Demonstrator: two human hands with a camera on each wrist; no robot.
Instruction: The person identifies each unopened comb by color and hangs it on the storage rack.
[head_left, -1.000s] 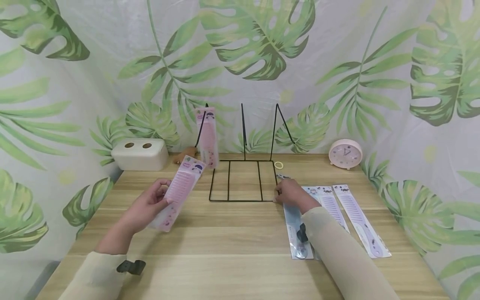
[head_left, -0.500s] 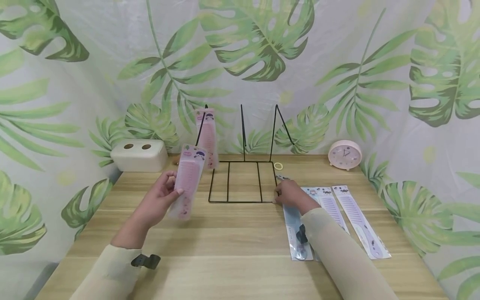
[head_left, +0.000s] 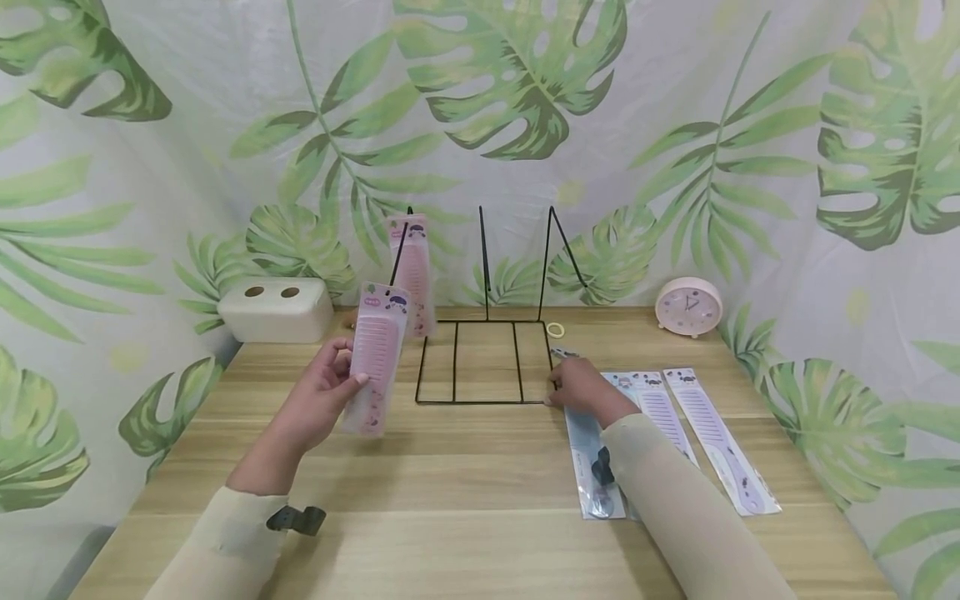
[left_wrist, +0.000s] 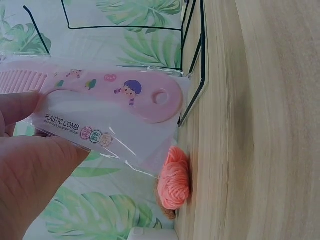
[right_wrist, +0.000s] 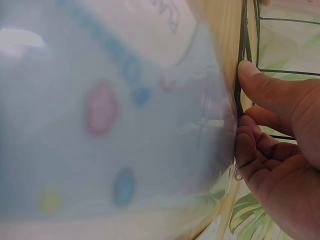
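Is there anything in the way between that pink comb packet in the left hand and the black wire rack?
Nothing visible. The left hand holds the pink comb packet upright just left of the wire rack, with bare table between. Another pink comb packet already leans in the rack's leftmost slot.

The head view looks forward and down from above the near edge of the light wooden table (head_left: 480, 483), taking in both sleeves, the black wire rack (head_left: 483, 350) and the leaf-print curtain behind. The left wrist view sits close, rolled sideways, so the table stands as a wall on its right; it shares the rack (left_wrist: 192, 75). The right wrist view is nearest, half blurred by packaging, sharing the rack's front wire (right_wrist: 240, 60).
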